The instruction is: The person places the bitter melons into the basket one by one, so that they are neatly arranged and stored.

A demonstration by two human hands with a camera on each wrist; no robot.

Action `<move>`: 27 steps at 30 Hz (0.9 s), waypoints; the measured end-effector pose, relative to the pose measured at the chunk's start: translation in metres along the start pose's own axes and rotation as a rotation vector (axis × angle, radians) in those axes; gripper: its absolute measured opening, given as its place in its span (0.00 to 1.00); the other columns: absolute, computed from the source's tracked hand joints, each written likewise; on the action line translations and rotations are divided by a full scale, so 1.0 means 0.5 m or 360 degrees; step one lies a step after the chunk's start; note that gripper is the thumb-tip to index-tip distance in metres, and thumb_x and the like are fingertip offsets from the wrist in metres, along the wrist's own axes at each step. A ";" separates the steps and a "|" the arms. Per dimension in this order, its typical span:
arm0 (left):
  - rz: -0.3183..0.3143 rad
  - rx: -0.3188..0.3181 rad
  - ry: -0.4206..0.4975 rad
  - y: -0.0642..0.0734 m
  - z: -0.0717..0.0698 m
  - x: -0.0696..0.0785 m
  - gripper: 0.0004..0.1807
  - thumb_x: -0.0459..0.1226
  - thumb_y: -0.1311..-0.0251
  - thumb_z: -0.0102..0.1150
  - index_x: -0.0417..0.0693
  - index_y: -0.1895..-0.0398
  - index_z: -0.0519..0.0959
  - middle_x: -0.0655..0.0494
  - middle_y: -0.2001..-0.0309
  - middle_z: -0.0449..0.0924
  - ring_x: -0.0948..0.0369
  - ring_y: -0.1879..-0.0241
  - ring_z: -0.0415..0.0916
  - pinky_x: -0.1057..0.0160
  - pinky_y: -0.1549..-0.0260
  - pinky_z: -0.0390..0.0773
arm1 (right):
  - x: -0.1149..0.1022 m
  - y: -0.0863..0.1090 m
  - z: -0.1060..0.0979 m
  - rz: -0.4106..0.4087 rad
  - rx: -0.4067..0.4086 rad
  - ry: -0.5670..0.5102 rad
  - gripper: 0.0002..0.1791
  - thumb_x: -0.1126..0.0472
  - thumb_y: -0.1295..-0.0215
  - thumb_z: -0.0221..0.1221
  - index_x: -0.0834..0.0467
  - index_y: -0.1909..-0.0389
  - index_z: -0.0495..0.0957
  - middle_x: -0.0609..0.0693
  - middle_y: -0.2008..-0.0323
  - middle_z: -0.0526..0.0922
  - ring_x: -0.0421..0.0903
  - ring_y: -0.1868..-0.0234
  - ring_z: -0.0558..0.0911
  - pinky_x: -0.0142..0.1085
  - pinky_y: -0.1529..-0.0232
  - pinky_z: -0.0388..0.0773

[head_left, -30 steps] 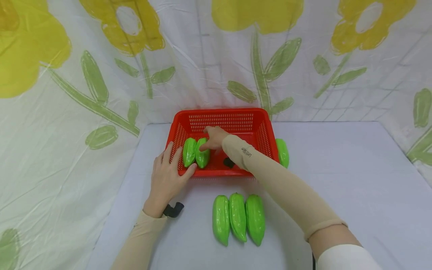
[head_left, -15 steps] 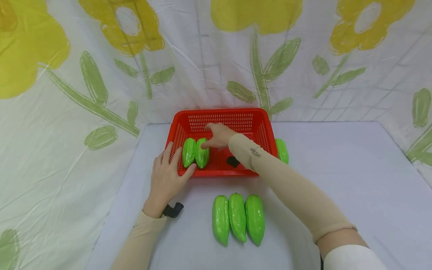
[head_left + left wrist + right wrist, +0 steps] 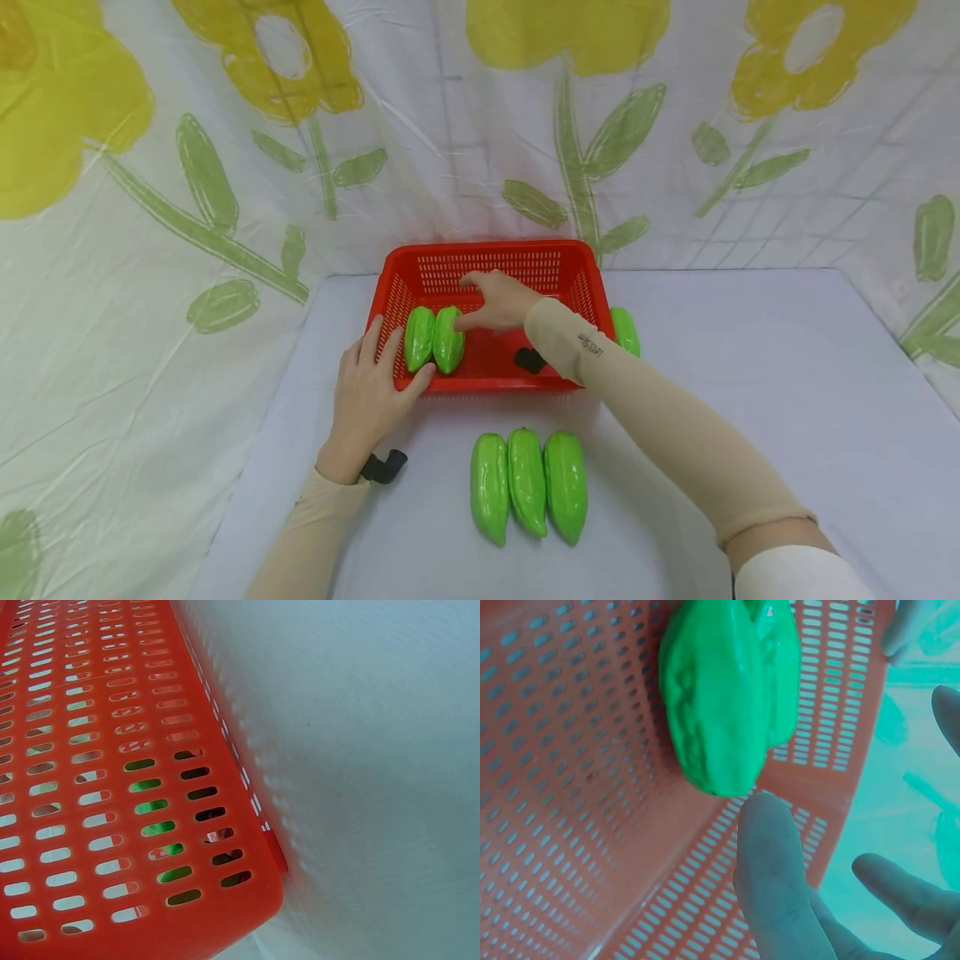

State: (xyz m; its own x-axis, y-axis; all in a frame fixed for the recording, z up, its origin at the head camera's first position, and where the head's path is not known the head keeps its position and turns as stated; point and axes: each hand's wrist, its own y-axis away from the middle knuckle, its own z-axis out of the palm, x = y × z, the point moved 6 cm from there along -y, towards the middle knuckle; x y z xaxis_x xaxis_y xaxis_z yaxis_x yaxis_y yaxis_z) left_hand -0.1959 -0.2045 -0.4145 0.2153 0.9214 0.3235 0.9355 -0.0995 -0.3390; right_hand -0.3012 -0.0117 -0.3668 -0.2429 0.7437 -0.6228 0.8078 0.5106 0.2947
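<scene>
Your right hand hangs over the basket, thumb and fingers spread, nothing held; thumb close to the right-hand one of two green fruits, contact hard to tell. Your left hand rests on the basket's near left corner, fingers spread. The pair lies side by side inside, at the left wall. Outside: three fruits in a row on the table nearer you, another fruit just beside the right wall. Flowered cloth behind.

Behind the pale surface and along its left and right sides hangs a white, creased cloth printed with large yellow flowers, green stems and green leaves.
</scene>
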 end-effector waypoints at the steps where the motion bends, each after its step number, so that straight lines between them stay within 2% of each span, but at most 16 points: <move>1: 0.0000 0.0000 0.0001 0.000 0.000 0.000 0.44 0.62 0.34 0.56 0.41 0.26 0.69 0.36 0.21 0.58 0.35 0.31 0.64 0.34 0.33 0.66 | 0.003 0.002 -0.002 0.0000 0.0006 -0.0001 0.45 0.45 0.32 0.67 0.54 0.20 0.59 0.58 0.24 0.65 0.52 0.51 0.87 0.43 0.42 0.82; 5: 0.0006 0.0008 0.0002 -0.001 0.002 -0.001 0.44 0.62 0.34 0.56 0.41 0.26 0.69 0.37 0.21 0.58 0.35 0.31 0.64 0.34 0.33 0.66 | 0.013 0.013 -0.011 -0.0002 0.0055 0.0030 0.46 0.41 0.34 0.67 0.53 0.20 0.61 0.58 0.25 0.66 0.51 0.38 0.80 0.46 0.35 0.77; 10: 0.0007 0.0012 0.0008 -0.001 0.004 -0.003 0.44 0.62 0.34 0.56 0.41 0.26 0.69 0.37 0.21 0.58 0.35 0.31 0.64 0.34 0.33 0.66 | 0.027 0.029 -0.019 0.0006 0.0073 -0.0021 0.46 0.42 0.34 0.68 0.53 0.20 0.61 0.57 0.27 0.68 0.54 0.31 0.74 0.46 0.36 0.78; 14: -0.0003 0.0002 0.0016 0.000 0.003 -0.003 0.44 0.62 0.34 0.56 0.41 0.25 0.69 0.37 0.21 0.57 0.35 0.30 0.63 0.34 0.32 0.65 | 0.034 0.044 -0.025 0.0009 0.0080 -0.0081 0.45 0.44 0.34 0.69 0.53 0.21 0.61 0.57 0.28 0.69 0.55 0.32 0.75 0.45 0.40 0.81; 21: -0.0012 -0.0009 0.0017 0.000 0.002 -0.003 0.44 0.62 0.34 0.56 0.41 0.25 0.69 0.36 0.21 0.57 0.35 0.31 0.63 0.34 0.32 0.65 | 0.045 0.070 -0.039 -0.0008 0.0125 -0.0117 0.44 0.45 0.33 0.68 0.53 0.21 0.61 0.56 0.28 0.70 0.54 0.36 0.77 0.48 0.37 0.79; 25: -0.0017 -0.0013 0.0020 -0.001 0.002 -0.003 0.44 0.62 0.34 0.56 0.41 0.25 0.69 0.36 0.21 0.57 0.35 0.30 0.63 0.34 0.33 0.65 | 0.054 0.083 -0.045 -0.0005 0.0142 -0.0152 0.44 0.46 0.33 0.68 0.53 0.21 0.61 0.56 0.28 0.70 0.54 0.40 0.81 0.48 0.40 0.81; 27: -0.0019 -0.0014 0.0023 -0.001 0.003 -0.004 0.44 0.62 0.34 0.56 0.41 0.25 0.69 0.37 0.21 0.57 0.35 0.30 0.63 0.34 0.33 0.65 | 0.058 0.088 -0.048 -0.0008 0.0149 -0.0168 0.43 0.46 0.33 0.68 0.53 0.21 0.62 0.56 0.28 0.70 0.53 0.38 0.79 0.47 0.42 0.82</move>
State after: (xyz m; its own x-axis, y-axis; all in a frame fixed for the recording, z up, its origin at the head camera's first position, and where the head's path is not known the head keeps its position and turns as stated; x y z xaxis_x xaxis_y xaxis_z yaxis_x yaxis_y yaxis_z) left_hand -0.1973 -0.2057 -0.4164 0.2081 0.9170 0.3404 0.9404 -0.0919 -0.3274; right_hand -0.2854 0.0427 -0.3546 -0.1932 0.6889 -0.6986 0.8544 0.4682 0.2255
